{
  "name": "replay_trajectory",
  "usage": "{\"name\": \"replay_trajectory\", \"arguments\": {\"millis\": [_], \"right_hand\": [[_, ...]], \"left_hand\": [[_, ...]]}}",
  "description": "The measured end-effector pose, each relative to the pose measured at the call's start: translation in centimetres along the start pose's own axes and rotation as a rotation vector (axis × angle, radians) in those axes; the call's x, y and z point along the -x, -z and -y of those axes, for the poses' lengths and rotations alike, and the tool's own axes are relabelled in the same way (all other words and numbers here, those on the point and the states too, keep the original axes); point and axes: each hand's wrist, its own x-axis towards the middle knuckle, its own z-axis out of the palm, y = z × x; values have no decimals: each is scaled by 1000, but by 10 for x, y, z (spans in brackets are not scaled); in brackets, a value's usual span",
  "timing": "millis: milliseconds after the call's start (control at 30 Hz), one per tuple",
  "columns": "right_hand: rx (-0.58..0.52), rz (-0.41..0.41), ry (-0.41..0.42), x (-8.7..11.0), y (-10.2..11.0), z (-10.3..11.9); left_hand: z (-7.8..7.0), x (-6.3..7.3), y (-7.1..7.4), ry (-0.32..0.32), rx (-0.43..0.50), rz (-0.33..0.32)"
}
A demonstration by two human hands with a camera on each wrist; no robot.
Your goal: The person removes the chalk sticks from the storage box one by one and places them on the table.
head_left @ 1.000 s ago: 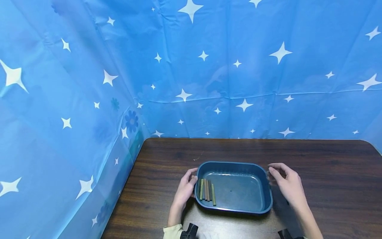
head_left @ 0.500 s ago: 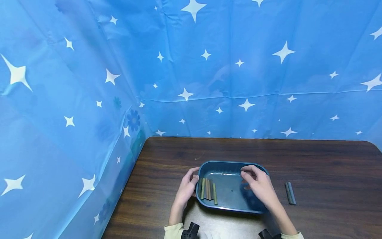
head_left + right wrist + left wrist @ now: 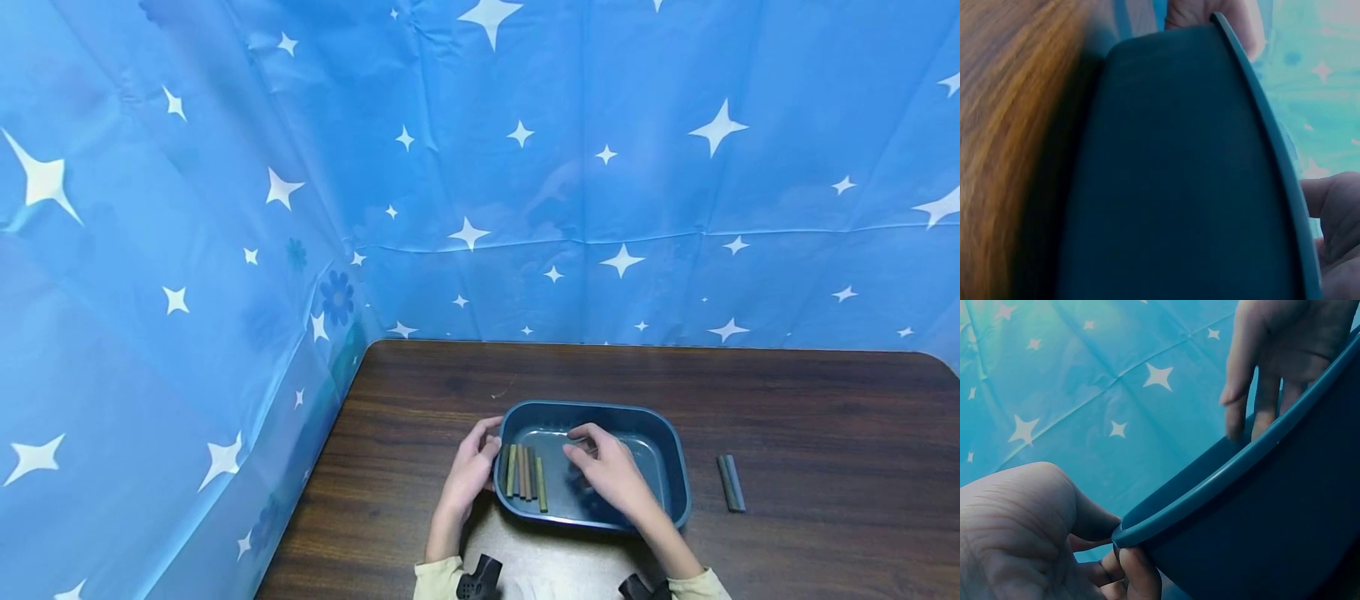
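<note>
A dark blue rectangular plastic basin (image 3: 684,479) stands on the table. My left hand (image 3: 467,475) pinches its left rim, thumb on top and fingers underneath, as the left wrist view shows. Several thin sticks (image 3: 522,472), olive, brown and dark, lie side by side at the basin's left end. Over the middle of the basin hovers my right hand (image 3: 611,471), its fingers loosely bent and pointing down, with nothing visible between them. In the left wrist view the right hand's fingertips dip behind the rim.
On the dark wooden table (image 3: 825,433), right of the basin, lie two bluish-grey sticks (image 3: 731,483) side by side. A blue star-patterned cloth (image 3: 540,208) hangs behind the table and along its left side.
My right hand has moved left from beside the basin's right rim to over its middle, uncovering the two sticks on the table. The left hand keeps its hold on the rim.
</note>
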Motion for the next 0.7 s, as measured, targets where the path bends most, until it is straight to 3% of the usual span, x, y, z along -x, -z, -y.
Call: {"name": "replay_trajectory", "arguments": {"millis": [267,700], "right_hand": [[78,73,-14,-6,-19,0],[196,126,60,-15,-40,0]], "left_hand": [[-4,2,-1,11,2,-7],[-2,-1,-1,-3,-7,-2]]}}
